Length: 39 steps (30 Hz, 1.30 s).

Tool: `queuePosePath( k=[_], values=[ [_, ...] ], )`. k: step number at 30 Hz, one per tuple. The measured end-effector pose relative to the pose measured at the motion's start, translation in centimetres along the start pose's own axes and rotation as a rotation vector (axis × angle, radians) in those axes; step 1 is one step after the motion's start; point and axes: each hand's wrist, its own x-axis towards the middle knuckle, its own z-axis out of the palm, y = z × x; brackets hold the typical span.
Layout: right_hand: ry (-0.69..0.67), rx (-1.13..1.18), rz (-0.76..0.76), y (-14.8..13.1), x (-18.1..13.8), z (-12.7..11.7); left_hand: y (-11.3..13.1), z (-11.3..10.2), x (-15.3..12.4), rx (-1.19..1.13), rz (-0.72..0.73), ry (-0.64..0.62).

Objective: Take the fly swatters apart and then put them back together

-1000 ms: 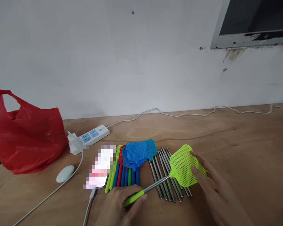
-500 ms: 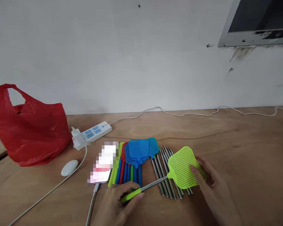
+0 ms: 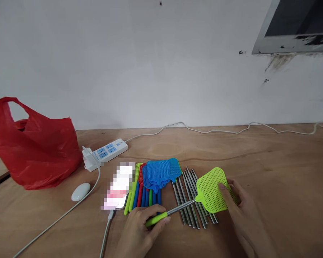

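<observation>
Lime swatter [image 3: 204, 196]: near the middle of the counter [image 3: 271, 168], crossing in front of the steel rods [image 3: 192, 208]; lime handle [image 3: 156, 219] to the left, mesh head [image 3: 214, 186] to the right; clearance below, we cannot tell
Handling: we judge it light; the head thin and springy, apt to flex under a hard pinch; the metal shaft [image 3: 181, 207] stiff, perhaps slick
Hold points: we favour the handle for control, the head's right edge for steadying
Left hand [image 3: 141, 227]: grip closed around the handle; thumb along its near side, back of the hand upward, forearm entering from the near side
Right hand [image 3: 243, 211]: grip pinching the head's right edge; thumb on the face, fingers behind; wrist angled far and left
Neighbours: blue swatter heads [image 3: 157, 170] far-left of the rods
</observation>
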Motion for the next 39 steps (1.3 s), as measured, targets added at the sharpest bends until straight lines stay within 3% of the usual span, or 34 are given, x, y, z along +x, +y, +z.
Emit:
queuePosePath(
  k=[4, 8, 12, 17, 23, 28, 31, 35, 39],
  values=[
    [-0.053, 0.168, 0.007, -0.4, 0.3, 0.0, 0.1, -0.8, 0.3, 0.003, -0.057, -0.017],
    [-0.083, 0.192, 0.027, -0.6, 0.5, 0.1, 0.6, -1.0, 0.6, 0.084, -0.101, -0.021],
    [-0.018, 0.175, -0.012, -1.2, 0.3, 0.3, 1.4, -1.0, 1.2, 0.124, -0.126, -0.029],
    [0.021, 0.240, 0.018, -2.4, 0.2, -0.2, 1.4, -0.8, 1.7, 0.014, -0.047, -0.050],
    [0.094, 0.504, 0.101, -2.2, 0.7, -0.7, 1.4, -0.1, 2.0, -0.062, -0.049, 0.017],
    [-0.188, 0.403, 0.174, -2.8, -0.6, 1.7, 2.4, 1.0, 2.2, -0.149, -0.021, 0.048],
    [-0.282, 0.363, 0.108, -3.7, -1.7, 3.7, 2.9, 1.8, 1.9, -0.165, 0.021, 0.010],
    [-0.257, 0.423, 0.074, -4.1, -2.2, 4.8, 3.0, 2.5, 1.4, -0.176, 0.076, -0.008],
    [-0.128, 0.520, 0.179, -3.4, -1.7, 4.4, 2.5, 1.9, 1.8, -0.185, 0.082, -0.026]
  ],
)
